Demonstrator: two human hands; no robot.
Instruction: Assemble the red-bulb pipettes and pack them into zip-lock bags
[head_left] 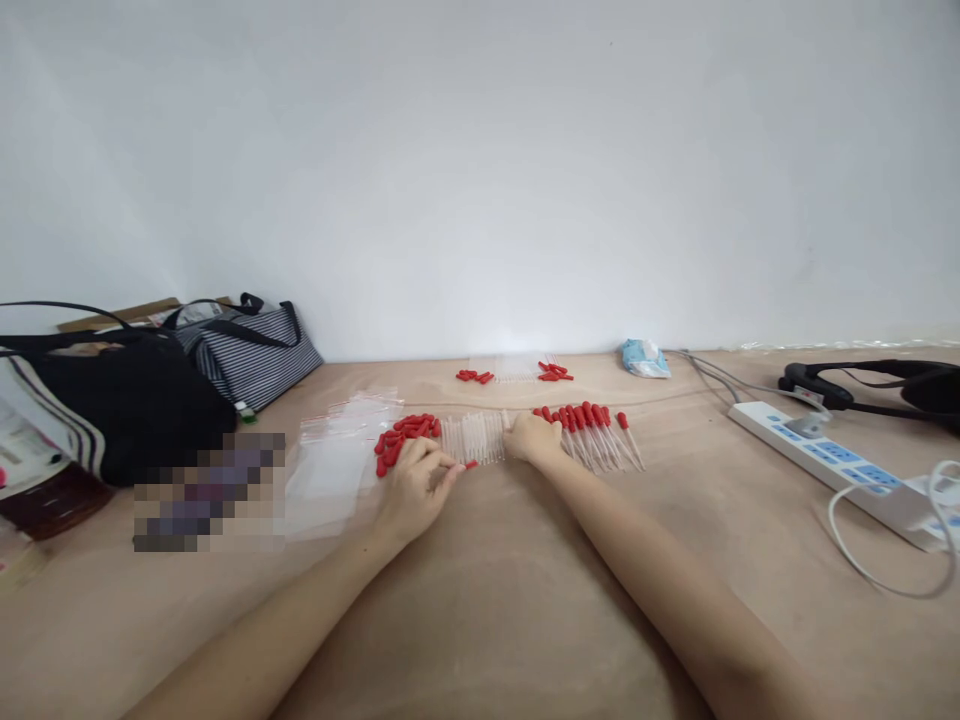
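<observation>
My left hand (420, 485) pinches a small red rubber dropper bulb (471, 464) between thumb and fingertips, just in front of a pile of loose red bulbs (390, 445). Beside the pile lies a row of clear thin glass dropper tubes (472, 437). At the right end of that row, my right hand (531, 437) has its fingers closed on a tube; the fingertips are partly hidden. To its right lie several droppers with red bulbs fitted on their tubes (596, 430), side by side in a fan.
Clear zip bags (330, 470) lie left of the bulbs. More bulbs (555, 372) and tubes (514, 368) lie by the wall. A blue-white packet (645, 358), a power strip (832, 465) with cables and a black headset (862, 385) are right; bags (255, 350) stand left.
</observation>
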